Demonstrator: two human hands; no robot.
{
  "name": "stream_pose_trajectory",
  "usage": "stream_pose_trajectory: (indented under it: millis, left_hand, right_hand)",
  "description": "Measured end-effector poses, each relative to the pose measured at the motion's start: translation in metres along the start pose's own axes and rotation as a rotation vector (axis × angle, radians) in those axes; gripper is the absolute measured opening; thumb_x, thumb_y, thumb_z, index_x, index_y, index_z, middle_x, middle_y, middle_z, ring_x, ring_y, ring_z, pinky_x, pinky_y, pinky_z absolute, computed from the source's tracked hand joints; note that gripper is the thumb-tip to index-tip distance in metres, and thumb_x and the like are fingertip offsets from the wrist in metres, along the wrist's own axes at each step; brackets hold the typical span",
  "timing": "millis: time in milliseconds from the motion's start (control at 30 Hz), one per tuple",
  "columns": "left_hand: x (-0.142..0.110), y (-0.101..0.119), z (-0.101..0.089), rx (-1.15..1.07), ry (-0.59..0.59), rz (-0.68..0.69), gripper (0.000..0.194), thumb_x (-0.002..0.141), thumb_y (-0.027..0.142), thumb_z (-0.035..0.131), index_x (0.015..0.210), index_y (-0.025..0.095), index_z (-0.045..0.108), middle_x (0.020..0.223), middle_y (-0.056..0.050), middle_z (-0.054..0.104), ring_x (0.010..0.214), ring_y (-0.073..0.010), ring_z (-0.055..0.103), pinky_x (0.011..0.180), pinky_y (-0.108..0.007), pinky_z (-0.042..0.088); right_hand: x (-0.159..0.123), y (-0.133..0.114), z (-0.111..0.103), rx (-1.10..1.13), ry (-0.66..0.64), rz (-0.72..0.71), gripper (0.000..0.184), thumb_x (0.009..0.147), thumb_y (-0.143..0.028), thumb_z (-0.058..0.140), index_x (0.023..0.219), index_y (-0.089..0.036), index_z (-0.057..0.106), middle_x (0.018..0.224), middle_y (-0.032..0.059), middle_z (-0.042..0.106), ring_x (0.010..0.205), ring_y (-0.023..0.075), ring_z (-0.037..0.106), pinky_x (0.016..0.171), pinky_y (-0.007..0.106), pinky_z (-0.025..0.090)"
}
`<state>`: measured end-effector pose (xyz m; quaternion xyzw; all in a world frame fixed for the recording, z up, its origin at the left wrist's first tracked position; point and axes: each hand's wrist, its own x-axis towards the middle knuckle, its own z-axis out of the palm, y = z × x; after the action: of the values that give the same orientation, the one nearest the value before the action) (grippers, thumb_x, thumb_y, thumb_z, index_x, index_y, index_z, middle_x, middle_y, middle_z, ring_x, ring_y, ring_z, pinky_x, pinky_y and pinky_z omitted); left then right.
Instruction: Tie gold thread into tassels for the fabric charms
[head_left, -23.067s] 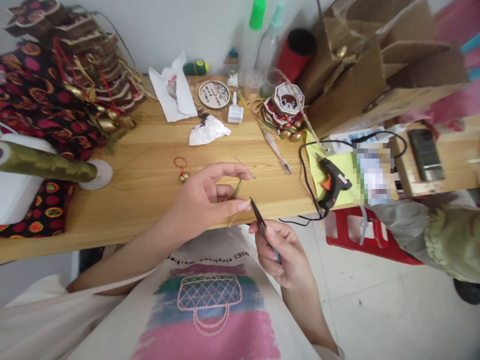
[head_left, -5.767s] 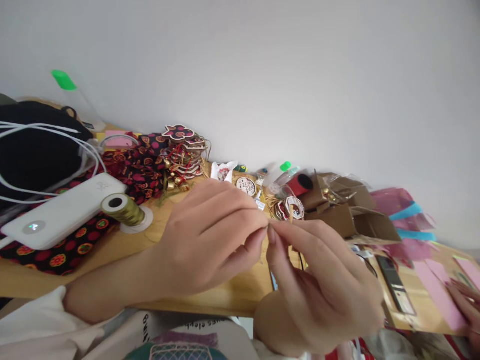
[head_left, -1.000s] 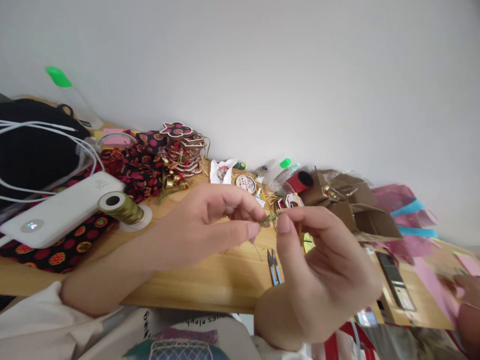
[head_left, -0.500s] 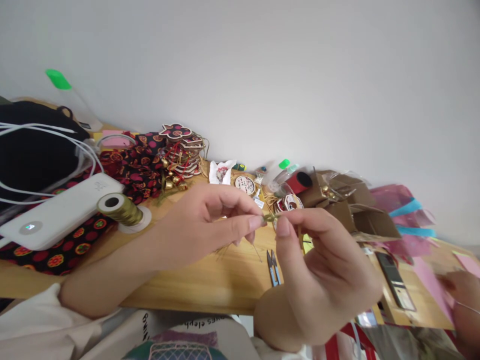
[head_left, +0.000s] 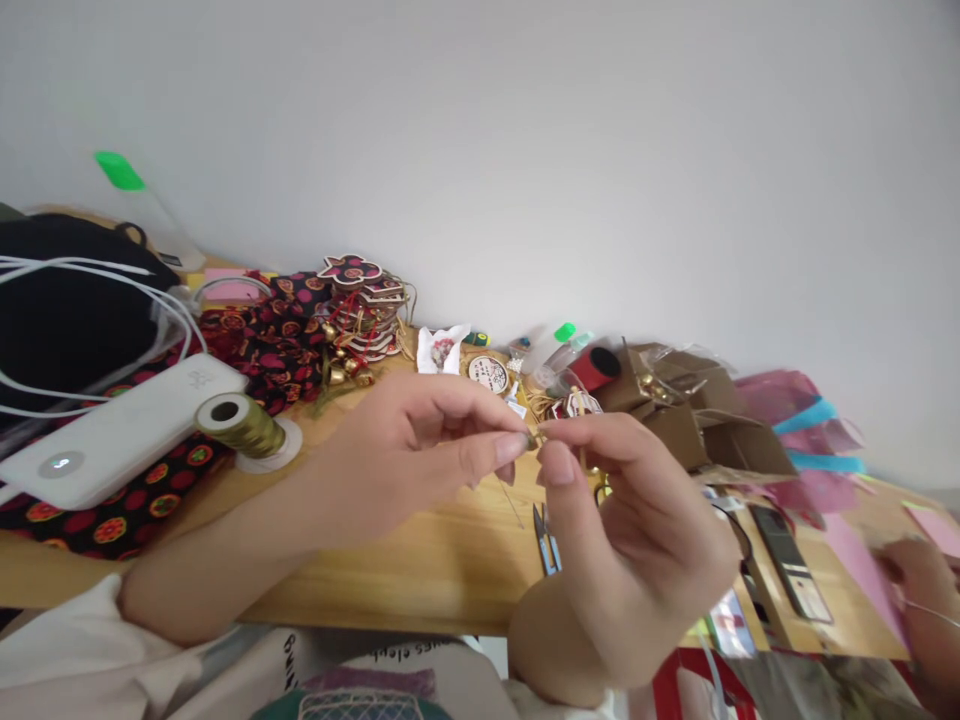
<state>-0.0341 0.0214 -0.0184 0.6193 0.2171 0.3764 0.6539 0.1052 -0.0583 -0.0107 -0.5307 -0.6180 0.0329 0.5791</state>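
Observation:
My left hand [head_left: 442, 440] and my right hand [head_left: 630, 520] meet over the table, thumb and index finger pinched on each. Between their fingertips is a small piece of olive-green cord [head_left: 533, 438], mostly covered by the fingers. A thin needle-like strand [head_left: 512, 505] hangs below my left fingers. Blue-handled thread snips [head_left: 547, 540] lie on the table beside my right wrist. A spool of olive-green thread [head_left: 251, 425] stands to the left of my left forearm.
A white power bank [head_left: 127, 430] lies on patterned fabric at the left. Stacked fish-shaped ornaments [head_left: 360, 300] with bells stand near the wall. Cardboard boxes [head_left: 690, 410] and a phone [head_left: 791, 565] are at the right. Another person's hand [head_left: 919, 570] rests at the far right.
My right hand has shifted slightly left, its fingertips closer to my left ones. Less of the cord shows between them. The view has tilted a little.

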Motion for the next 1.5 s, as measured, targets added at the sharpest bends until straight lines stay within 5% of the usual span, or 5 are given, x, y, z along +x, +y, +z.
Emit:
stream_pose_trajectory:
  millis: [333, 533, 767, 1100, 1500]
  left_hand:
    - [0.0028, -0.0048, -0.0013, -0.091, 0.106, -0.053, 0.006, 0.081, 0.018, 0.069, 0.082, 0.022, 0.074, 0.063, 0.007, 0.068, 0.052, -0.0037, 0.054, 0.046, -0.008, 0.044]
    - [0.0025, -0.0052, -0.0011, -0.111, 0.121, -0.038, 0.008, 0.08, 0.017, 0.07, 0.084, 0.022, 0.075, 0.06, 0.008, 0.067, 0.051, -0.004, 0.055, 0.046, -0.009, 0.046]
    - [0.0025, -0.0047, 0.0003, -0.131, 0.128, -0.049, 0.006, 0.081, 0.017, 0.069, 0.082, 0.021, 0.074, 0.061, 0.006, 0.068, 0.053, -0.005, 0.056, 0.047, -0.01, 0.046]
    - [0.0035, -0.0074, -0.0021, -0.291, 0.01, -0.073, 0.008, 0.085, 0.017, 0.068, 0.078, 0.019, 0.072, 0.062, 0.007, 0.066, 0.054, -0.0027, 0.054, 0.053, -0.01, 0.045]
    - [0.0027, -0.0061, -0.0041, -0.349, -0.08, -0.101, 0.008, 0.087, 0.021, 0.067, 0.081, 0.017, 0.071, 0.062, 0.005, 0.064, 0.053, -0.0041, 0.051, 0.052, -0.013, 0.043]
  right_hand:
    - [-0.0046, -0.0011, -0.0026, 0.121, -0.028, 0.107, 0.025, 0.094, -0.006, 0.049, 0.105, -0.024, 0.062, 0.08, -0.0021, 0.059, 0.068, 0.0106, 0.057, 0.058, 0.027, 0.047]
    - [-0.007, -0.0003, -0.0025, 0.019, -0.099, 0.099, 0.045, 0.092, -0.007, 0.052, 0.133, -0.025, 0.05, 0.084, -0.0012, 0.069, 0.077, 0.0122, 0.066, 0.064, 0.026, 0.054]
    - [-0.0056, 0.0036, -0.0046, -0.1, -0.124, 0.134, 0.029, 0.093, -0.014, 0.058, 0.117, -0.028, 0.058, 0.092, -0.0032, 0.074, 0.077, 0.0096, 0.071, 0.064, 0.02, 0.056]
    - [-0.0015, 0.0004, -0.0043, -0.126, -0.095, 0.091, 0.011, 0.092, -0.013, 0.059, 0.096, -0.023, 0.062, 0.075, -0.0062, 0.063, 0.066, 0.0052, 0.06, 0.06, 0.018, 0.049]
    - [-0.0013, 0.0039, -0.0043, -0.096, -0.076, 0.039, 0.023, 0.089, -0.007, 0.062, 0.102, -0.025, 0.067, 0.083, -0.0057, 0.069, 0.068, 0.0058, 0.062, 0.061, 0.018, 0.051]
